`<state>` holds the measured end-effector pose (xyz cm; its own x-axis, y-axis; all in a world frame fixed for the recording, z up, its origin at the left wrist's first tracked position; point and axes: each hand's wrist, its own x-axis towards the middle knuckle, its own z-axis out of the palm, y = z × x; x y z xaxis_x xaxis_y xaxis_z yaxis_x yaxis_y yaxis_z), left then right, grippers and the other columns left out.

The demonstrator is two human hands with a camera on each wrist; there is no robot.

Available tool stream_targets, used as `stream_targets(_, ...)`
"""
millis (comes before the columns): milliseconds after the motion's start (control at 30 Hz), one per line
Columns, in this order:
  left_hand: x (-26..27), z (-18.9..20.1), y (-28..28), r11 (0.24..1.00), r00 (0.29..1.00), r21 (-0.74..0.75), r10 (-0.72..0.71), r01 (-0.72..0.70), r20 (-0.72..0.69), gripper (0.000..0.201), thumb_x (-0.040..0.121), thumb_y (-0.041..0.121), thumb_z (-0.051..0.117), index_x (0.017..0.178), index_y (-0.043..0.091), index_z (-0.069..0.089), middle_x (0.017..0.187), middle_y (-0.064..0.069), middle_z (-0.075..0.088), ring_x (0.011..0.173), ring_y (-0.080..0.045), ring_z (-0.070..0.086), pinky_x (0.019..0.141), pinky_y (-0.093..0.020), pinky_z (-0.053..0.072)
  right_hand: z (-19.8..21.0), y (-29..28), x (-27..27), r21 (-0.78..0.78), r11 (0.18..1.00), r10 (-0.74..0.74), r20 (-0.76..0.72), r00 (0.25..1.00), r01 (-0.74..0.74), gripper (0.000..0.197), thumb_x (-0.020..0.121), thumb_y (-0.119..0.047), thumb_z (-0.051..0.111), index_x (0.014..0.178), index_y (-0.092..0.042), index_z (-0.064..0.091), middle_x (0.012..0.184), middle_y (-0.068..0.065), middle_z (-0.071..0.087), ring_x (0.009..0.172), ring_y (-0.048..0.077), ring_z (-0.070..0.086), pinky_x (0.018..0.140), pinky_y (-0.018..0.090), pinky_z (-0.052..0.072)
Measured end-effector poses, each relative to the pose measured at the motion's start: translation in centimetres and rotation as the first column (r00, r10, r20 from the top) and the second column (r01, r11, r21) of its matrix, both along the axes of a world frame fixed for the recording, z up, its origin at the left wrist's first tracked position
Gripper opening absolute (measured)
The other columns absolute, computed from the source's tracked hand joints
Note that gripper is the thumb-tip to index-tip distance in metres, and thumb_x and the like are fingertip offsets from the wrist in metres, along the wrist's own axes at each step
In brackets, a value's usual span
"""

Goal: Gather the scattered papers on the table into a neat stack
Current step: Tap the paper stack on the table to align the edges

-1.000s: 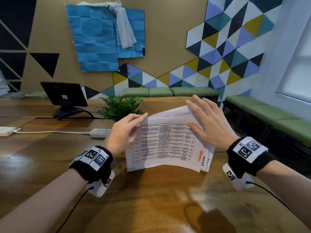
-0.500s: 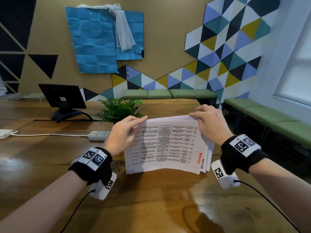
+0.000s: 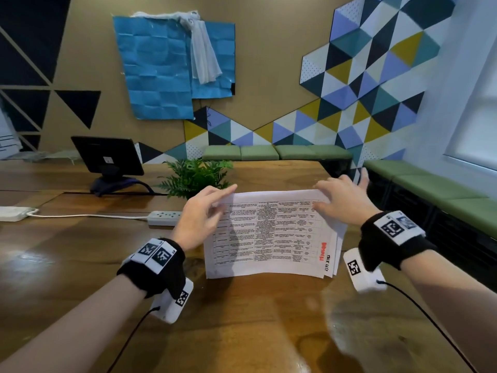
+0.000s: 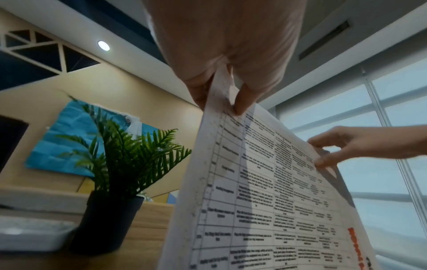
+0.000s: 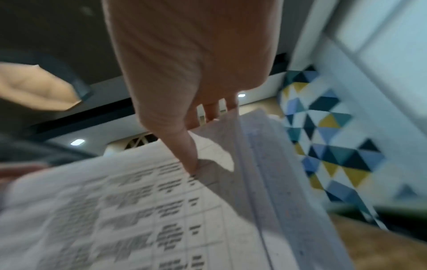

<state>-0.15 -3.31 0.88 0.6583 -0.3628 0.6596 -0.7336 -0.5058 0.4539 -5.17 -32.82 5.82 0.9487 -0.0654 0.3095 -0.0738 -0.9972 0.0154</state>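
A stack of printed papers (image 3: 269,232) with a table grid and red lettering stands on its lower edge on the wooden table (image 3: 242,324), leaning back. My left hand (image 3: 204,211) pinches the stack's upper left edge; the left wrist view shows thumb and fingers (image 4: 245,102) clamped on the papers (image 4: 265,191). At the upper right corner my right hand (image 3: 341,200) holds the stack, thumb (image 5: 189,160) on the front sheet (image 5: 115,210) and fingers behind. On the right, a few sheets' edges stick out unevenly.
A potted fern (image 3: 193,176) stands just behind the papers. A power strip (image 3: 164,218) with a cord and a white adapter (image 3: 13,213) lie to the left, with a dark monitor (image 3: 107,157) further back. Green benches (image 3: 430,189) line the right wall.
My right hand left its flat rest on the front sheet and took hold of the top right corner. The stack now stands straighter, and its top edge is more even.
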Motion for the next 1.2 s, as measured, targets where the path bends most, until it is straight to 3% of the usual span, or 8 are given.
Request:
stream_targets(67, -0.2, 0.1, -0.3, 0.979, 0.983, -0.206, -0.036, -0.002, -0.181, 0.055, 0.090, 0.006, 0.058, 0.141, 0.024, 0.046, 0.108, 0.001, 0.061, 0.091, -0.009, 0.058, 0.087, -0.014, 0.045, 0.0, -1.7, -0.6, 0.359, 0.933, 0.022, -0.001, 1.000, -0.020, 0.032, 0.084, -0.038, 0.063, 0.108, -0.017, 0.066, 0.112, 0.002, 0.068, 0.118, 0.027, 0.055, 0.111, 0.057, 0.021)
stream_targets(133, -0.2, -0.2, -0.6, 0.916, 0.903, -0.397, -0.128, -0.051, -0.410, 0.051, 0.088, 0.009, 0.062, 0.135, 0.025, 0.049, 0.110, 0.001, 0.063, 0.092, -0.014, 0.063, 0.086, -0.029, 0.052, -0.6, -2.8, -1.2, 0.749, 0.657, 0.085, 0.040, 0.996, -0.086, 0.025, 0.080, -0.023, 0.071, 0.098, -0.006, 0.068, 0.102, 0.014, 0.072, 0.105, 0.033, 0.066, 0.099, 0.048, 0.046)
stream_targets(267, 0.0, -1.1, -1.7, 0.793, 0.762, -0.581, -0.258, -0.185, -0.595, 0.018, 0.087, 0.006, 0.064, 0.104, 0.011, 0.065, 0.099, -0.008, 0.072, 0.098, -0.031, 0.067, 0.091, -0.046, 0.054, -2.6, -2.2, -1.9, 0.954, 0.263, 0.059, 0.130, 0.990, -0.142, 0.015, 0.080, -0.013, 0.071, 0.094, -0.010, 0.065, 0.105, 0.024, 0.071, 0.090, 0.034, 0.070, 0.083, 0.044, 0.056)
stream_targets(400, -0.6, -0.9, -2.6, 0.716, 0.846, -0.665, -0.207, -0.211, -0.491, 0.020, 0.088, 0.006, 0.062, 0.107, 0.011, 0.064, 0.095, -0.001, 0.070, 0.089, -0.017, 0.067, 0.076, -0.027, 0.052, -2.2, -1.6, -1.7, 0.915, 0.280, 0.013, 0.299, 0.954, -0.291, 0.015, 0.082, -0.014, 0.069, 0.094, -0.018, 0.061, 0.095, 0.012, 0.070, 0.083, 0.028, 0.069, 0.070, 0.039, 0.058)
stream_targets(533, -1.0, -1.6, -2.5, 0.796, 0.887, -0.573, -0.106, -0.194, -0.449, 0.043, 0.081, 0.011, 0.071, 0.117, 0.027, 0.052, 0.111, -0.002, 0.062, 0.102, -0.021, 0.062, 0.085, -0.038, 0.054, -3.2, -2.1, -1.5, 0.908, 0.324, -0.012, 0.285, 0.958, -0.266, 0.058, 0.078, -0.010, 0.073, 0.127, -0.021, 0.046, 0.111, 0.007, 0.060, 0.091, 0.016, 0.063, 0.074, 0.030, 0.053)
stream_targets(700, -1.4, 0.0, -3.2, 0.961, 0.958, 0.016, 0.276, -0.278, 0.078, 0.061, 0.087, 0.032, 0.061, 0.144, 0.025, 0.039, 0.113, 0.007, 0.051, 0.100, -0.011, 0.052, 0.091, -0.029, 0.038, -4.5, -2.6, -2.0, 0.797, 0.544, 0.037, 0.289, 0.956, -0.262, 0.060, 0.082, -0.024, 0.066, 0.129, -0.051, 0.039, 0.136, 0.005, 0.054, 0.126, 0.024, 0.051, 0.107, 0.051, 0.040)
stream_targets(833, -1.6, 2.6, -5.7, 0.585, 0.830, 0.588, 0.393, -0.558, 0.396, 0.062, 0.087, 0.064, 0.035, 0.125, 0.019, 0.053, 0.112, -0.006, 0.068, 0.110, -0.028, 0.058, 0.109, -0.052, 0.021, -4.4, -2.5, -2.1, 0.689, 0.685, 0.009, 0.316, 0.949, -0.235, 0.040, 0.089, -0.015, 0.058, 0.127, -0.028, 0.053, 0.120, -0.001, 0.056, 0.120, 0.020, 0.051, 0.103, 0.034, 0.037)
stream_targets(1200, -0.9, 4.6, -17.4, 0.673, 0.979, 0.712, 0.165, -0.199, 0.118, 0.049, 0.086, 0.025, 0.050, 0.131, 0.011, 0.038, 0.120, -0.011, 0.062, 0.106, -0.034, 0.062, 0.075, -0.036, 0.041, -5.2, -3.4, -2.5, 0.924, 0.376, -0.116, 0.119, 0.986, -0.068, 0.086, 0.087, -0.014, 0.064, 0.151, -0.023, 0.009, 0.139, 0.012, 0.047, 0.129, 0.026, 0.047, 0.106, 0.044, 0.041)
